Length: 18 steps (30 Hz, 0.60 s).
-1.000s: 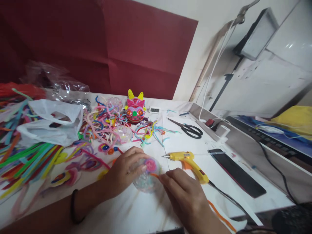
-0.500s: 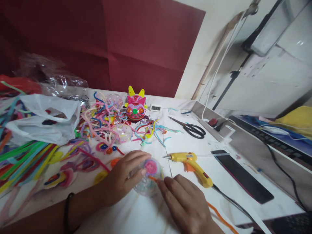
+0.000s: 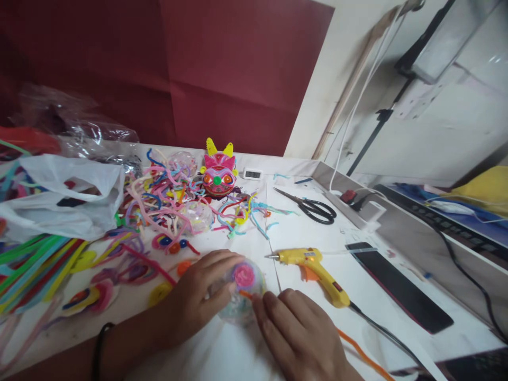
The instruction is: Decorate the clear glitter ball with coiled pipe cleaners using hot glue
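Near the front of the white table is a clear plastic ball (image 3: 240,312) with a pink coil (image 3: 244,274) ringed in purple on its upper side. My left hand (image 3: 202,288) curls over the ball's left side and steadies it, its thumb beside the coil. Pinched in my right hand (image 3: 297,333) is an orange pipe cleaner (image 3: 361,357); its short tip touches or lies just over the ball below the coil, and its long tail trails out behind the hand to the lower right. My palm hides the middle of it.
Right of the ball lies a yellow hot glue gun (image 3: 313,267), nozzle pointing left. Beyond are black-handled scissors (image 3: 313,207), a black phone-like slab (image 3: 400,288), and a finished lion-head ornament (image 3: 219,174). Tangled pipe cleaners (image 3: 159,196) and a white plastic bag (image 3: 87,211) fill the left.
Both hands stay at the ball with nearly the same grip. The orange tip sits slightly lower and the right hand has shifted down a little; the view has moved slightly.
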Each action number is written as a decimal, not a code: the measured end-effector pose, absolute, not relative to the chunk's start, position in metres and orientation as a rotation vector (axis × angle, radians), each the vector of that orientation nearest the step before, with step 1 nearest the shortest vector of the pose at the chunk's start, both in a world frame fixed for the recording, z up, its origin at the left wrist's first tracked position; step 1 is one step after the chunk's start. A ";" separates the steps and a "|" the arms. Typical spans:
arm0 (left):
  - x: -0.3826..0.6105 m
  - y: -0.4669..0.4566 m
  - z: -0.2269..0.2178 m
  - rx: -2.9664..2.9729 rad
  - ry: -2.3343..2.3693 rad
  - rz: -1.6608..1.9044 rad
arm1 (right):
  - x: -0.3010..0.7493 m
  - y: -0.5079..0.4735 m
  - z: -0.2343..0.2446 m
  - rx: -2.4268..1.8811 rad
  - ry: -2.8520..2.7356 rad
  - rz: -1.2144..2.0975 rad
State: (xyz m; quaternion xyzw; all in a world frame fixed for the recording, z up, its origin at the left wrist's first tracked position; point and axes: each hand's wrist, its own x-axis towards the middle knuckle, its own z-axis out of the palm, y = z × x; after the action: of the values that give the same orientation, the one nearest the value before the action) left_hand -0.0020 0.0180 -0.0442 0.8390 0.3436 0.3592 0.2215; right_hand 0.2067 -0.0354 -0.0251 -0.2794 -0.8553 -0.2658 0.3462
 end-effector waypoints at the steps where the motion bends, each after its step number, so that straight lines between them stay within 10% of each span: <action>1: -0.002 0.018 -0.045 2.320 0.953 0.993 | 0.206 -0.035 -0.025 -0.721 -2.217 -0.701; 18: 0.010 0.011 -0.036 2.356 1.130 1.082 | 0.203 -0.033 -0.026 -0.735 -2.228 -0.701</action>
State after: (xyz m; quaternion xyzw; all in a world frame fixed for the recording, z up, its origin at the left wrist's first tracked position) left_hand 0.0101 0.0113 -0.0359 0.8229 0.3946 0.3778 0.1564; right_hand 0.2025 -0.0331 -0.0260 -0.2823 -0.8559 -0.2694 0.3393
